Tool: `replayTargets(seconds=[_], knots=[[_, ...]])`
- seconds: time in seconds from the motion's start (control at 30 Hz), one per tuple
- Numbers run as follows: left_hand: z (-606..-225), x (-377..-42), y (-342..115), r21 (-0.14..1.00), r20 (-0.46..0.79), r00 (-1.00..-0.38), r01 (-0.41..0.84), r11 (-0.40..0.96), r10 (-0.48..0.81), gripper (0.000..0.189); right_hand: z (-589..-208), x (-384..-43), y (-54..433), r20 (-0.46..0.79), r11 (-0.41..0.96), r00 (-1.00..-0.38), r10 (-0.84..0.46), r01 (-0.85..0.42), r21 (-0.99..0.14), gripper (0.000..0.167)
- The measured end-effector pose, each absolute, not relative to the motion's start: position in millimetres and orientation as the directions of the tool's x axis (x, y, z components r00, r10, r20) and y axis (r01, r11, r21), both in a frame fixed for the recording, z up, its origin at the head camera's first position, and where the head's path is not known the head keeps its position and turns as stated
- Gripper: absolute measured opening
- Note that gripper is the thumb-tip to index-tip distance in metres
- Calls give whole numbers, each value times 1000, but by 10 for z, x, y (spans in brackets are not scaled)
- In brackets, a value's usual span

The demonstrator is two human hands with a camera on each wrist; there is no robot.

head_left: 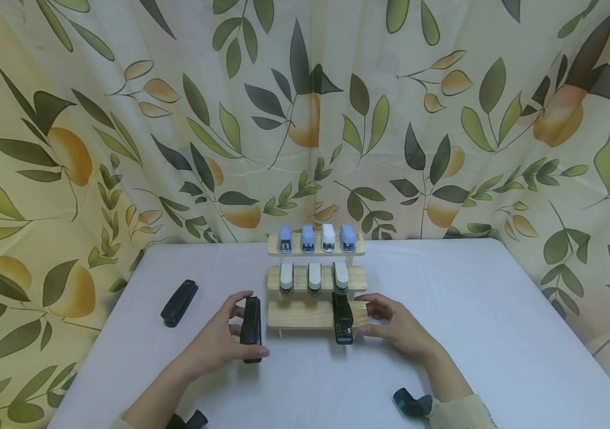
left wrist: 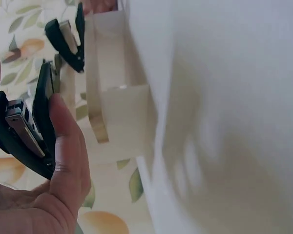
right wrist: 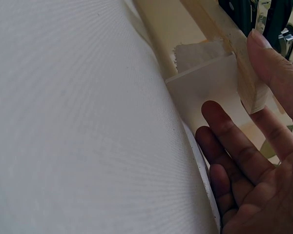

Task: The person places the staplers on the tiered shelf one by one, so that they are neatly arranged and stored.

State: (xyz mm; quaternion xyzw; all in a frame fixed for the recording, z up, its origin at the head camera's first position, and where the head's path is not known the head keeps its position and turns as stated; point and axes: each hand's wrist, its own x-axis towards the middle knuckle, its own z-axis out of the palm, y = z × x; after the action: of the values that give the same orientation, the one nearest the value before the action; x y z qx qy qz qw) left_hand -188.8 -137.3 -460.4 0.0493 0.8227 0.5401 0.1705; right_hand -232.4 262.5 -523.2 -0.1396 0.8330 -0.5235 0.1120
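Note:
My left hand point(head_left: 216, 342) grips a black stapler point(head_left: 251, 328) between thumb and fingers, just left of a wooden three-tier rack point(head_left: 299, 317). The left wrist view shows that stapler point(left wrist: 43, 109) with its two arms spread apart. At the rack's right end my right hand point(head_left: 398, 328) pinches the bottom shelf, thumb in front and fingers behind; the right wrist view shows the thumb against the shelf's end point(right wrist: 253, 90). A second black stapler point(head_left: 343, 319) stands on that shelf's right side. Three white staplers point(head_left: 314, 277) fill part of the middle tier.
On the top tier sit small blue staplers point(head_left: 307, 238) and a white one point(head_left: 329, 237). Another black stapler point(head_left: 179, 302) lies on the white tabletop point(head_left: 444, 286) to the left. Dark wrist devices point(head_left: 412, 403) show near both forearms. A leaf-patterned curtain point(head_left: 348, 119) hangs behind.

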Motion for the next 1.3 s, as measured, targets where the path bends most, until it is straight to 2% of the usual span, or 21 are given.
replayTargets(seconds=[0.27, 1.0, 1.3], knots=[[-4660, -1843, -1276, 928, -217, -926, -97, 360, 309, 118, -5227, -2324, 2625, -40, 400, -934, -355, -113, -909, 65], [-4702, -1742, -995, 911, -243, -914, -101, 399, 324, 118, -5232, -2317, 2635, -36, 407, -933, -358, -122, -905, 63], [-4712, -1696, -879, 929, -211, -914, -77, 362, 346, 117, -5214, -2316, 2634, -40, 402, -932, -360, -116, -908, 64]])
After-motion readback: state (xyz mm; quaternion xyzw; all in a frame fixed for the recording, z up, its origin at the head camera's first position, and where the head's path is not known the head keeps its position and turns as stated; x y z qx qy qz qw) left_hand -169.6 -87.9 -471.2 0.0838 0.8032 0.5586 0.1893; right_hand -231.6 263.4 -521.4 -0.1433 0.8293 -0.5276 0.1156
